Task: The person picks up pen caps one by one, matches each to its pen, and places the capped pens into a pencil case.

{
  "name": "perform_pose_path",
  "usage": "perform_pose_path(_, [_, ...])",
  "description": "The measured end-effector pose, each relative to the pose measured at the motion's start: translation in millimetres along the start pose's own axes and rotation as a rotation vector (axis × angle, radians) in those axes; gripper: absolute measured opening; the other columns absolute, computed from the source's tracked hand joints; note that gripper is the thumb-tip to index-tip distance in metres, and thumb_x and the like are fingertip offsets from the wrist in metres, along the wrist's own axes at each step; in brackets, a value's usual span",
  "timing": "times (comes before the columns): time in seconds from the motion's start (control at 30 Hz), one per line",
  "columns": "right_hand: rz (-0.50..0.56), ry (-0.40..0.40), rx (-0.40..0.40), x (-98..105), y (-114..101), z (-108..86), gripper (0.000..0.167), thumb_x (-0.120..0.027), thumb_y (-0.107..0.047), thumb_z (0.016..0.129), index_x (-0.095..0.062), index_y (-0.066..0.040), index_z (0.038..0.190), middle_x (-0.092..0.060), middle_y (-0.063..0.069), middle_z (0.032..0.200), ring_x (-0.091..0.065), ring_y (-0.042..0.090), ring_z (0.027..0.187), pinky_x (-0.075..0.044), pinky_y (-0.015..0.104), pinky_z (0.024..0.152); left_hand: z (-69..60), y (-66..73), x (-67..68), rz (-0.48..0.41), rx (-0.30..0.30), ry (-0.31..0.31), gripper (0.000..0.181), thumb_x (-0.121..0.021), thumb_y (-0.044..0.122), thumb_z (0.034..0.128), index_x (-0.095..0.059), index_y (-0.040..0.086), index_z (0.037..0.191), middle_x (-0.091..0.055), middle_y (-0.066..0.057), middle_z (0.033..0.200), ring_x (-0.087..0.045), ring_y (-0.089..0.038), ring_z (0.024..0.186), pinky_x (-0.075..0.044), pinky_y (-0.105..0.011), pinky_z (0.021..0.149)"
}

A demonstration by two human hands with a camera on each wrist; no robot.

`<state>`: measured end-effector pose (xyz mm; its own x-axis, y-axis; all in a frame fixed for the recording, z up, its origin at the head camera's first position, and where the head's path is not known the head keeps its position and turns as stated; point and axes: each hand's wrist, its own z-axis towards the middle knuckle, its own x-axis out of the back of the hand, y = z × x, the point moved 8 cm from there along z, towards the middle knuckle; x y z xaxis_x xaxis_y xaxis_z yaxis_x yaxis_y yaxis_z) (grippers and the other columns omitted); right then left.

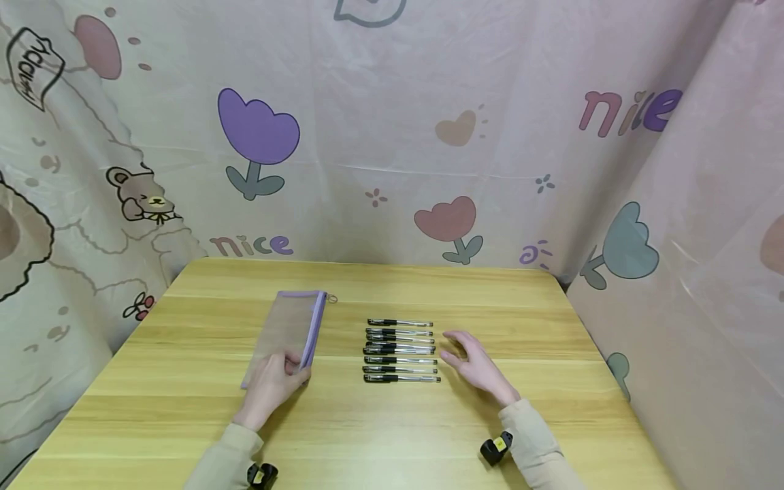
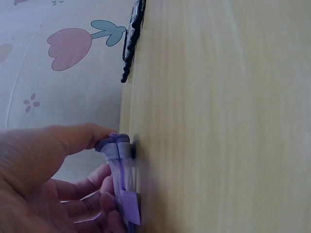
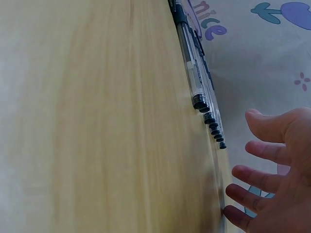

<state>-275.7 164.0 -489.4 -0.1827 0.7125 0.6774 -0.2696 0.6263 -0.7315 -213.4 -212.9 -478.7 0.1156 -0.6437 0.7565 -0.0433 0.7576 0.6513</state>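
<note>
A flat see-through pouch (image 1: 284, 327) with a purple zipper edge lies at the left of the table. My left hand (image 1: 272, 384) pinches its near right corner between thumb and fingers; the left wrist view shows the purple zipper end (image 2: 119, 155) between them. Several black-capped clear pens (image 1: 401, 361) lie in a column of roughly parallel rows at the centre, caps to the left. Just right of the pens is my right hand (image 1: 478, 367), fingers spread and relaxed, holding nothing. In the right wrist view the pen ends (image 3: 200, 99) stand apart from the right hand (image 3: 277, 174).
The wooden table (image 1: 367, 435) reaches back to a patterned curtain (image 1: 355, 136) that also hangs along both sides. A small ring (image 1: 333, 299) hangs from the far end of the pouch's zipper.
</note>
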Motion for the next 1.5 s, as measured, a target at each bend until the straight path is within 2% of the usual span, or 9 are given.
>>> perform_pose_path(0.27, [-0.012, -0.004, -0.005, 1, 1, -1.2, 0.052, -0.063, -0.023, 0.098, -0.050, -0.001, 0.143, -0.051, 0.021, 0.148, -0.046, 0.042, 0.139, -0.032, 0.062, 0.117, 4.1, -2.3, -3.5, -0.042, 0.018, 0.029, 0.022, -0.080, 0.019, 0.0802, -0.073, 0.003, 0.094, -0.072, -0.007, 0.084, -0.063, -0.013, 0.078, -0.048, -0.023, 0.070])
perform_pose_path(0.47, [-0.008, -0.007, -0.014, 1, 2, -2.6, 0.052, -0.063, -0.023, 0.098, -0.049, -0.001, 0.144, -0.050, 0.022, 0.149, -0.045, 0.043, 0.139, -0.031, 0.062, 0.117, 5.4, -2.0, -5.2, -0.074, 0.018, 0.028, 0.022, -0.082, 0.017, 0.0780, -0.073, 0.001, 0.092, -0.073, -0.007, 0.084, -0.063, -0.013, 0.075, -0.048, -0.023, 0.069])
perform_pose_path(0.6, [-0.013, -0.013, -0.018, 0, 3, -3.5, 0.053, -0.064, -0.022, 0.098, -0.049, -0.001, 0.143, -0.050, 0.022, 0.149, -0.045, 0.042, 0.139, -0.032, 0.061, 0.117, 5.4, -1.0, -7.9, -0.086, 0.034, 0.013, 0.023, -0.082, 0.016, 0.0784, -0.074, 0.000, 0.093, -0.072, -0.007, 0.084, -0.062, -0.012, 0.075, -0.048, -0.023, 0.068])
perform_pose_path(1.0, [-0.015, -0.011, -0.011, 2, 4, -4.1, 0.052, -0.064, -0.024, 0.098, -0.050, -0.001, 0.143, -0.050, 0.022, 0.149, -0.044, 0.043, 0.140, -0.031, 0.062, 0.117, 9.3, 6.3, -16.7, -0.100, 0.028, -0.043, 0.029, -0.081, 0.020, 0.0788, -0.074, 0.001, 0.100, -0.073, -0.004, 0.086, -0.064, -0.011, 0.078, -0.051, -0.024, 0.070])
perform_pose_path(1.27, [-0.012, -0.019, -0.004, 2, 2, -3.4, 0.052, -0.064, -0.024, 0.098, -0.050, -0.002, 0.143, -0.051, 0.021, 0.148, -0.044, 0.042, 0.140, -0.032, 0.061, 0.117, 9.0, 6.6, -13.3, -0.070, 0.014, -0.008, 0.024, -0.083, 0.018, 0.0763, -0.076, 0.002, 0.093, -0.075, -0.003, 0.079, -0.067, -0.011, 0.073, -0.053, -0.027, 0.069])
perform_pose_path(1.5, [0.003, -0.005, 0.019, 3, -2, -4.0, 0.047, -0.067, -0.022, 0.096, -0.057, -0.001, 0.136, -0.058, 0.019, 0.140, -0.052, 0.040, 0.132, -0.037, 0.060, 0.113, 8.0, 6.0, -15.2, -0.127, 0.044, -0.033, 0.020, -0.081, 0.012, 0.0757, -0.077, 0.002, 0.092, -0.077, -0.008, 0.081, -0.068, -0.011, 0.071, -0.052, -0.024, 0.065])
